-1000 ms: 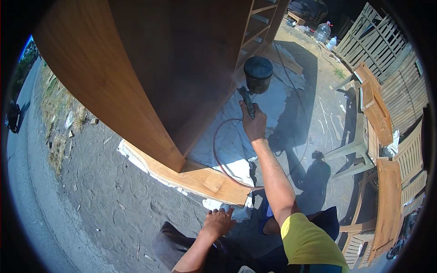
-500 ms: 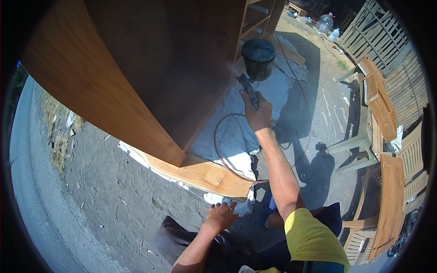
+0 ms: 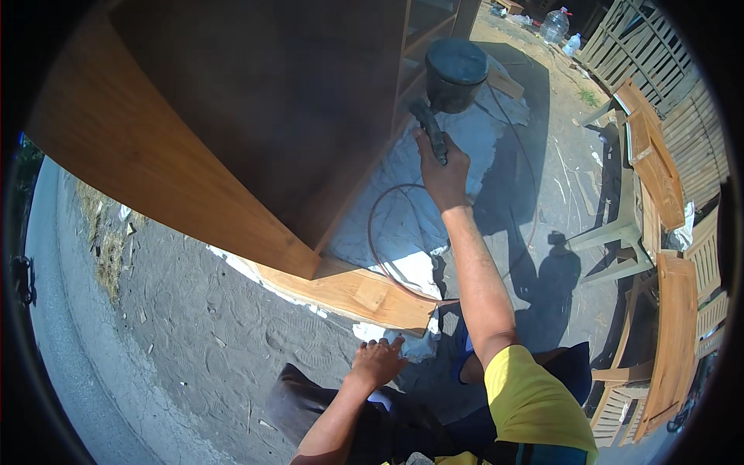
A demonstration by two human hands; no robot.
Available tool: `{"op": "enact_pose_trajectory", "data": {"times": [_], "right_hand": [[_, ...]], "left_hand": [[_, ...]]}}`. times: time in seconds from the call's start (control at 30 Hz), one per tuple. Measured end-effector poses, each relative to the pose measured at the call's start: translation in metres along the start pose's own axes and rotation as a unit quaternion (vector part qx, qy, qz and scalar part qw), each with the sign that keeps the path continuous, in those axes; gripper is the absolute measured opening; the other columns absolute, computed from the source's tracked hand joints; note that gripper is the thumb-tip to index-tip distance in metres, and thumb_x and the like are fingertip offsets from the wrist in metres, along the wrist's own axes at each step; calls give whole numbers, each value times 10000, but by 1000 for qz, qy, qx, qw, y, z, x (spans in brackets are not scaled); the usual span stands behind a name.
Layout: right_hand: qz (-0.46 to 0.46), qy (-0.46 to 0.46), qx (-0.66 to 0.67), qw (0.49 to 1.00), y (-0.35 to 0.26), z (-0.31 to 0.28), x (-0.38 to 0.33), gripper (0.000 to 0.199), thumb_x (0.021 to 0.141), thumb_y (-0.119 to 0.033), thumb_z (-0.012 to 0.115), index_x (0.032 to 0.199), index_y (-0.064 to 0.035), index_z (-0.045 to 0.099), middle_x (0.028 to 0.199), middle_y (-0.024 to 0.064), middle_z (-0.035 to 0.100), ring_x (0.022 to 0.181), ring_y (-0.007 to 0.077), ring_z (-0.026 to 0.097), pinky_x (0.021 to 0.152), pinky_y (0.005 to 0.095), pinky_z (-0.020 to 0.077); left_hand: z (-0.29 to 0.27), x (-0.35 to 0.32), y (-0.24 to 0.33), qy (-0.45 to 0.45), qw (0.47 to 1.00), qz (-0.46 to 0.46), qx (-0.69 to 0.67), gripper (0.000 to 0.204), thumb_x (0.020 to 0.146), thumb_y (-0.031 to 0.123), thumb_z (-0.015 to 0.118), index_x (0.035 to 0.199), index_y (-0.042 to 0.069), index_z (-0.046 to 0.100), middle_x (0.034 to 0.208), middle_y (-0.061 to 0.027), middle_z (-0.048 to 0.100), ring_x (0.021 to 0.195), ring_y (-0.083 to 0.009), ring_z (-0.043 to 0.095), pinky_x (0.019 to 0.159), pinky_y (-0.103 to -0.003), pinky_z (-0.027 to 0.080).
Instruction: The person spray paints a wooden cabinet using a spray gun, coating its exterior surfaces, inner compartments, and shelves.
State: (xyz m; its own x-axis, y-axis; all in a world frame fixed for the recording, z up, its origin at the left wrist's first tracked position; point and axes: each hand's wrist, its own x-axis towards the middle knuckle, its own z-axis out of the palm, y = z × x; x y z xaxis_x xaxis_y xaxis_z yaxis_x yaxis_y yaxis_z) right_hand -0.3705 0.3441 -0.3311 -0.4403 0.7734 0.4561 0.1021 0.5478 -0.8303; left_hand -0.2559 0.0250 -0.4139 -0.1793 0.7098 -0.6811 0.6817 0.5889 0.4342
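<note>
So the right hand (image 3: 443, 167) is stretched out ahead, fingers wrapped tight round the handle of a spray gun (image 3: 428, 128). The gun's dark round cup (image 3: 456, 71) sits up top, right by the open shelf side of a big wooden cabinet (image 3: 194, 132). The cabinet's near face looks dark and freshly coated, while its side panel facing the dirt is lighter, honey coloured wood. A thin reddish hose (image 3: 387, 256) loops from the gun down across the white ground sheet (image 3: 422, 201) the cabinet stands on, curling near the sheet's front edge.

The left hand (image 3: 377, 360) is down low, fingers spread and loose, holding nothing, resting on the person's own knee in dark trousers, just beside the crumpled near corner of the sheet. A plain wooden plank (image 3: 349, 291) lies along the cabinet's bottom edge on the sandy ground.

Off to the right there's a pile of wooden garden furniture (image 3: 666, 256), slatted chairs and table tops, plus a pale plastic chair frame (image 3: 620, 232). A couple of clear water bottles (image 3: 556, 25) sit way at the back. Strong sun, hard shadows on the dirt
</note>
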Motion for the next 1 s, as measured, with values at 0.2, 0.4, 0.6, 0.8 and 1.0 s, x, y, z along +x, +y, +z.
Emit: {"op": "enact_pose_trajectory", "data": {"times": [0.2,0.4,0.6,0.8,1.0], "right_hand": [[-5,-29,-6,1000,7,-16,7,390,981,-373,762,928,12,738,645,123,647,581,188,644,578,352,486],[-102,-51,44,993,22,-1,59,370,985,-354,760,928,10,734,649,149,639,571,220,629,580,375,482],[-115,-134,33,984,9,-1,98,421,973,-415,761,955,5,740,698,183,670,641,346,676,619,446,500],[-218,-156,21,963,-17,46,153,563,1005,-532,659,1057,21,751,895,269,744,876,468,731,762,531,560],[-198,-306,-118,924,-60,113,209,631,1023,-598,579,1228,-17,719,986,276,752,1000,491,715,857,537,568]], "left_hand": [[-38,24,35,65,998,-9,7,586,1040,472,577,1528,157,500,1331,-234,681,1283,-411,637,1108,-544,462],[-39,34,82,101,992,-68,25,576,1032,460,595,1510,145,530,1313,-232,685,1261,-411,646,1118,-529,459],[-52,38,137,186,975,-119,-41,567,1029,460,599,1501,149,545,1325,-203,688,1275,-394,639,1126,-511,455],[-46,12,181,242,946,-190,-100,575,1021,470,614,1492,148,545,1350,-213,674,1280,-394,633,1136,-517,445],[-47,-93,230,348,878,-294,-144,589,984,399,697,1491,140,544,1225,-153,698,1227,-358,643,1102,-500,460]]}}
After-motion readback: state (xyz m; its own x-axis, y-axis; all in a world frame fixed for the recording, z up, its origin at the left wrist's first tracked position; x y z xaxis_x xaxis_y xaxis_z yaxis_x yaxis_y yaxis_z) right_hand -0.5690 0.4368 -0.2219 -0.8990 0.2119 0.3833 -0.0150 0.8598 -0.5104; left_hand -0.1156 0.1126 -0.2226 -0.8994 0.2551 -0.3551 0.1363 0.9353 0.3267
